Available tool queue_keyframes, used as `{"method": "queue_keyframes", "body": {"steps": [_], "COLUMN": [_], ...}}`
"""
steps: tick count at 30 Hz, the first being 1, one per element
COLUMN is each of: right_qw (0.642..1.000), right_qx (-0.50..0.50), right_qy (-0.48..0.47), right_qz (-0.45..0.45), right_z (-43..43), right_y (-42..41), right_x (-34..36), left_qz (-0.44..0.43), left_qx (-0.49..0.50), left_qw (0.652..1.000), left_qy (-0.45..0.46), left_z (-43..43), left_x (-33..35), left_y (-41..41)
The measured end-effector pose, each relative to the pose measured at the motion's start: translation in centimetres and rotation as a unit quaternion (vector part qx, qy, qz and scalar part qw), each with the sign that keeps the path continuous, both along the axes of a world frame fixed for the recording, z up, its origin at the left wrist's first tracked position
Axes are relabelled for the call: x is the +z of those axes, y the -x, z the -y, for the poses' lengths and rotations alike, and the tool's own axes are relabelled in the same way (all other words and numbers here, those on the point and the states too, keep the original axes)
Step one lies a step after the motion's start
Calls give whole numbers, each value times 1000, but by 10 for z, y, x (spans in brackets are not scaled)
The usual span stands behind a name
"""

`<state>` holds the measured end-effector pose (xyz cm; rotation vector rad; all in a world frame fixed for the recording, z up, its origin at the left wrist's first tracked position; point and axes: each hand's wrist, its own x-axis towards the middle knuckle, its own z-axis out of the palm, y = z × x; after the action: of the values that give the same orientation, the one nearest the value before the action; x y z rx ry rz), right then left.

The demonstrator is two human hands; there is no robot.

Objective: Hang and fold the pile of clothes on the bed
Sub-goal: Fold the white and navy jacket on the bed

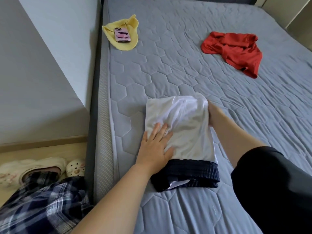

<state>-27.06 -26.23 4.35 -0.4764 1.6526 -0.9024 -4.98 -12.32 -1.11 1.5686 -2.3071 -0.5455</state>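
The bed (185,73) wore a grey-blue quilted cover stitched in hexagons, set against a pale wall (42,65), with slippers (76,167) on the wooden floor (50,149) beside it. A folded white garment (189,129) lay on the near part of the bed, its long axis running away from the person, its dark waistband (190,173) at the near end. The left hand (155,146) pressed flat on it, fingers spread. The right hand (214,115) met its far right edge, fingers hidden by cloth, so their grip could not be told. A phone (121,34) rested on a yellow cloth (130,44) at the far left, and a crumpled red garment (236,49) lay at the far right.
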Motion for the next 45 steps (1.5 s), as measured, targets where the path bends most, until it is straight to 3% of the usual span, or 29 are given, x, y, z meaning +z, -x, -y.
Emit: {"method": "queue_keyframes", "body": {"steps": [3, 5, 7, 10, 12, 14, 19, 24, 27, 28, 30, 31, 33, 34, 36, 38, 41, 45], "right_qw": [999, 997, 993, 991, 986, 977, 949, 953, 933, 903, 788, 732, 645, 635, 676, 706, 717, 762], "right_qx": [7, 56, 89, 86, 107, 140, 92, 14, -26, -33, 17, 87, 295, 392, 467, 461, 446, 325], "right_qy": [41, 43, 40, 54, 68, 90, 107, 2, 57, 131, 338, 420, 456, 396, 235, 154, 141, 219], "right_qz": [-2, -30, -68, -90, -104, -132, -284, -302, -355, -408, -514, -529, -537, -536, -519, -515, -516, -515], "right_z": [-3, -9, -16, -24, -26, -25, -20, -26, -23, -24, -31, -34, -38, -41, -42, -35, -29, -58], "right_y": [-1, -4, -9, -22, -33, -42, -47, -42, -42, -45, -63, -73, -84, -83, -65, -52, -58, -62], "right_x": [7, 9, 4, -6, -10, -8, -12, -31, -21, -15, -3, -1, -16, -27, -46, -50, -32, -3], "left_qz": [-137, -195, -300, -459, -495, -500, -464, -389, -358, -352, -337, -328, -316, -311, -291, -271, -193, -15], "left_qx": [40, 140, 243, 306, 332, 352, 396, 413, 417, 417, 415, 413, 414, 415, 406, 395, 393, 293], "left_qw": [987, 966, 922, 810, 772, 762, 784, 818, 831, 833, 841, 845, 849, 850, 860, 870, 893, 953], "left_qy": [78, 95, -20, -201, -222, -215, -117, -93, -85, -87, -88, -88, -88, -90, -104, -119, -105, 74], "left_z": [1, 7, 16, 33, 41, 43, 35, 32, 32, 32, 33, 33, 33, 34, 33, 32, 31, 25], "left_x": [9, 13, 20, 28, 26, 24, 15, 15, 15, 14, 12, 11, 9, 8, 6, 5, 13, 33], "left_y": [-5, -4, -1, 2, 1, -1, -12, -2, 0, 0, -1, -2, -3, -4, -4, -5, -5, -8]}}
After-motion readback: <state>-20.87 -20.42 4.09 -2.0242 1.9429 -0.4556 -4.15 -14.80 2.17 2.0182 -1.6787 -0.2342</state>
